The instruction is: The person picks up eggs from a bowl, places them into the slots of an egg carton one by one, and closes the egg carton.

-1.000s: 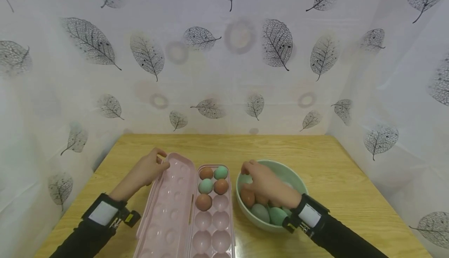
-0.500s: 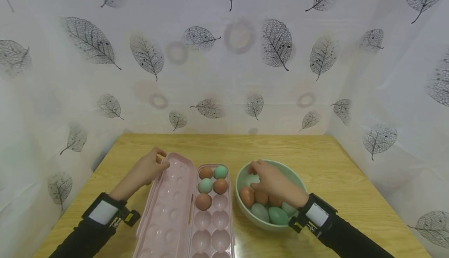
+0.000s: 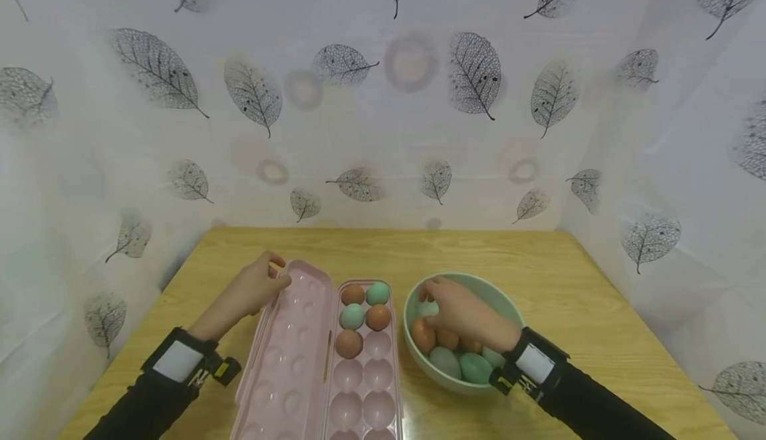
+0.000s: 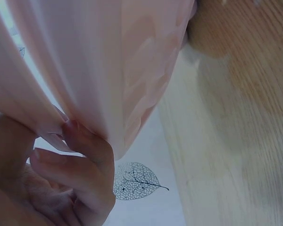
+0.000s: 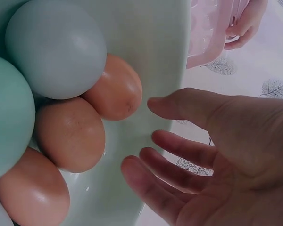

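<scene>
My left hand (image 3: pixel 254 287) pinches the far left corner of the raised lid (image 3: pixel 293 353) of a pink egg carton. The left wrist view has the thumb and a curled finger (image 4: pixel 87 141) at the lid's rim. Several brown and pale green eggs, including a brown egg (image 3: pixel 349 344), sit in the carton's base (image 3: pixel 378 375). My right hand (image 3: pixel 467 310) reaches over a pale green bowl (image 3: pixel 509 300) of eggs. Its fingers are spread and relaxed, holding nothing. In the right wrist view, its thumb points at a brown egg (image 5: pixel 115 89), with a gap between them.
All this stands on a wood-grain table (image 3: pixel 574 333). A white curtain (image 3: pixel 383 127) with leaf prints rises behind and at both sides. In the bowl lie a green egg (image 3: pixel 475 367) and a grey-green egg (image 3: pixel 445 363) among others.
My right hand shifted a little to the right over the bowl, then slightly back left towards the brown eggs. My left hand and the carton have stayed put.
</scene>
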